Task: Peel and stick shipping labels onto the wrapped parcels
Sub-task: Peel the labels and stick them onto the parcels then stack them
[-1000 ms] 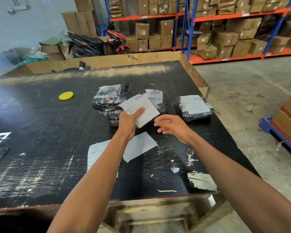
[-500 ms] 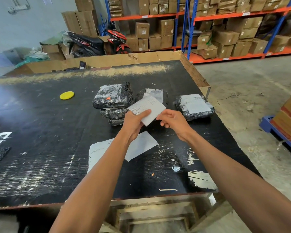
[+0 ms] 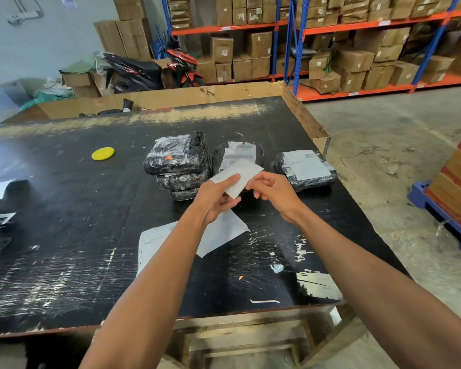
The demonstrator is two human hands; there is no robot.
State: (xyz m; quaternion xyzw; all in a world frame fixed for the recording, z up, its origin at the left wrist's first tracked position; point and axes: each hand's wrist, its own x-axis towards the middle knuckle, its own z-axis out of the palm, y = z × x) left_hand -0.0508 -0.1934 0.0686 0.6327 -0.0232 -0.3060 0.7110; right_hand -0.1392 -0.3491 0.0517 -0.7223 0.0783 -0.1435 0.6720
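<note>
white label [image 3: 241, 174] pinched between left hand [image 3: 216, 199] and right hand [image 3: 274, 193].

Both bare forearms reach forward from the bottom edge, converging toward the middle, elbows out of frame. Left hand [image 3: 215, 199] up off the surface, back of hand toward camera, thumb pressed on top of a label [image 3: 238, 174], fingers curled beneath it. Right hand [image 3: 276, 191] just beside it, wrist slightly bent, thumb and fingertips pinching the same label at its right edge, remaining fingers loosely curled. Hands close together, not quite touching each other. Both wrists raised, forearms angled inward.
</note>
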